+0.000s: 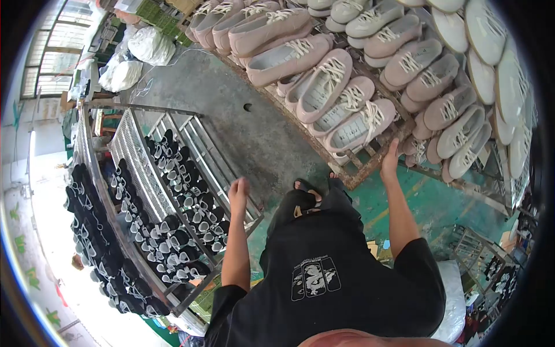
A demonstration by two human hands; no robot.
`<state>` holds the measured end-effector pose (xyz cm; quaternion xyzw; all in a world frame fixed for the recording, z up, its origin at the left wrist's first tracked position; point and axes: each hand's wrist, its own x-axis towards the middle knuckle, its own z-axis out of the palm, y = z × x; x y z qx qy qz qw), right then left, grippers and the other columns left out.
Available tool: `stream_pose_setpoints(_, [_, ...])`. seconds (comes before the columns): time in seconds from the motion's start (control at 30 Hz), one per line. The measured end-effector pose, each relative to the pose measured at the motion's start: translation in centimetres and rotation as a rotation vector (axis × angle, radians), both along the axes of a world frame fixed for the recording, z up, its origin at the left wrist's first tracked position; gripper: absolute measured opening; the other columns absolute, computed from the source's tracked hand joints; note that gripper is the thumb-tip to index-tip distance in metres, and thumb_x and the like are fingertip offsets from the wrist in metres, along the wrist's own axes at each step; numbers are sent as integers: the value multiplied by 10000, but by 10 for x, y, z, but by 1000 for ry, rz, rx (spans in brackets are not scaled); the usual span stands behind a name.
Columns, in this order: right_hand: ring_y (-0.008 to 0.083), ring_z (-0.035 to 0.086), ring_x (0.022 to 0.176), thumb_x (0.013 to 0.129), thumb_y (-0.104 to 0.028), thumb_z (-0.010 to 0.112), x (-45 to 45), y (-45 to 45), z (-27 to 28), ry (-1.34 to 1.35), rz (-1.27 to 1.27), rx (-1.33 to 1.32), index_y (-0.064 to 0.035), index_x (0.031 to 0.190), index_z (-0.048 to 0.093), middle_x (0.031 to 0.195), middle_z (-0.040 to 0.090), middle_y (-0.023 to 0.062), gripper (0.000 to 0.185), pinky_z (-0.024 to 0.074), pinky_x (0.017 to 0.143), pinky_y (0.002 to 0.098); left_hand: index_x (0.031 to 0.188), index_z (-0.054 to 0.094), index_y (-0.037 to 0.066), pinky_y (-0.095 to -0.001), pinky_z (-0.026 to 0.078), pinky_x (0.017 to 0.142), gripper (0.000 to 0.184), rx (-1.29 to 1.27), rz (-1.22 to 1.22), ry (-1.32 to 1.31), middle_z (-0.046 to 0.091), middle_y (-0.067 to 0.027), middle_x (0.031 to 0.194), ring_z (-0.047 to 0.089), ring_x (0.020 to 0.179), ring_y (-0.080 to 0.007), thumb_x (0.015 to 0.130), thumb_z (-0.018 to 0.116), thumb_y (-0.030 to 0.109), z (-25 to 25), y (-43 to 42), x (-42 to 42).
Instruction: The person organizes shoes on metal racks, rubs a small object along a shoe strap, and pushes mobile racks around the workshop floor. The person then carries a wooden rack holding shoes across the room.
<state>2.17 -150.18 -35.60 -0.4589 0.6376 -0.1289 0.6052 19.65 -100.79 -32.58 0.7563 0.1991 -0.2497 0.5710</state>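
My right hand (389,163) is at the near corner of a rusty metal shoe rack (359,175), against its frame; its fingers are partly hidden and seem wrapped round the edge. Pink lace-up shoes (361,128) stand in rows on that rack, close to the hand. My left hand (238,188) is raised in front of me with its fingers curled in, and no object shows in it. It appears beside the rails of a second metal rack (222,199), which carries black shoes with pale edges (188,191); contact with the rail cannot be made out.
White shoes (485,34) fill the rack's far right side. A grey and green floor (277,150) runs between the racks. White bundles (151,46) lie at the back left near windows. Another low rack (477,248) stands at the lower right, beside a white sack (451,298).
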Motion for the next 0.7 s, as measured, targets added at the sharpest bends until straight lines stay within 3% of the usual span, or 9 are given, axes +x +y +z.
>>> stream_pose_setpoints(0.13, [295, 391, 1389, 1021, -606, 400, 3, 2, -25, -248, 17, -9, 31, 1535, 296, 1554, 374, 145, 825, 305, 1146, 395, 1199, 610, -25, -270, 503, 734, 348, 47, -189, -83, 683, -86, 1042, 637, 858, -125, 1026, 581, 276, -2, -35, 92])
stream_pose_setpoints(0.2, [271, 456, 1325, 1029, -570, 428, 4, -1, -33, -331, -64, 3, 26, 1499, 367, 1491, 448, 138, 762, 349, 1114, 383, 1193, 616, -26, -267, 499, 752, 347, 264, -303, -411, 690, -68, 1021, 638, 883, -121, 1022, 589, 274, -9, -24, 143])
stream_pose_setpoints(0.33, [312, 501, 1286, 1009, -609, 438, 14, 4, -20, -359, -80, 112, -55, 1499, 400, 1468, 481, 103, 740, 421, 1057, 449, 1187, 639, 17, -252, 489, 717, 337, 163, -62, -332, 700, -44, 1009, 626, 837, -105, 1012, 591, 301, -37, 24, 269])
stream_pose_setpoints(0.4, [331, 514, 1281, 1003, -639, 408, -7, -19, -47, -159, -16, 194, -74, 1517, 377, 1459, 492, 118, 763, 454, 1006, 468, 1193, 637, 17, -267, 497, 722, 343, 185, -65, -269, 703, -56, 1036, 640, 856, -122, 1012, 585, 304, -64, 33, 335])
stream_pose_setpoints(0.47, [341, 545, 1254, 991, -670, 391, 11, 1, -26, -116, 127, -56, -52, 1530, 347, 1454, 500, 139, 822, 474, 962, 449, 1214, 635, 19, -281, 507, 738, 364, 111, -51, -205, 702, -70, 1062, 654, 879, -145, 1014, 574, 317, -80, 27, 384])
stream_pose_setpoints(0.53, [336, 581, 1171, 996, -660, 389, -15, 4, -33, 231, -37, 26, 2, 1476, 408, 1369, 562, 151, 818, 468, 912, 446, 1237, 630, 23, -301, 520, 777, 377, -34, -123, -110, 700, -83, 1088, 665, 906, -167, 1020, 559, 323, -102, 21, 428])
stream_pose_setpoints(0.6, [330, 611, 1124, 1013, -614, 391, -26, 49, -35, 209, -441, -268, 48, 1398, 476, 1252, 624, 242, 770, 463, 953, 463, 1244, 627, 21, -309, 524, 796, 378, -77, -172, -44, 699, -88, 1096, 668, 925, -174, 1024, 550, 319, -105, -2, 469])
stream_pose_setpoints(0.67, [384, 632, 1102, 1030, -543, 375, -151, 63, -100, 748, -414, -264, 69, 1384, 464, 1238, 621, 280, 713, 482, 938, 489, 1252, 624, 19, -318, 528, 815, 380, -127, -218, 35, 698, -93, 1104, 672, 944, -181, 1029, 541, 315, -103, -22, 509])
stream_pose_setpoints(0.7, [397, 639, 1090, 1030, -511, 376, -111, 105, -79, 679, -573, -200, 73, 1379, 458, 1242, 618, 290, 685, 494, 925, 491, 1252, 624, 18, -320, 526, 828, 382, -166, -223, 61, 695, -93, 1118, 672, 949, -184, 1032, 536, 318, -107, -31, 531])
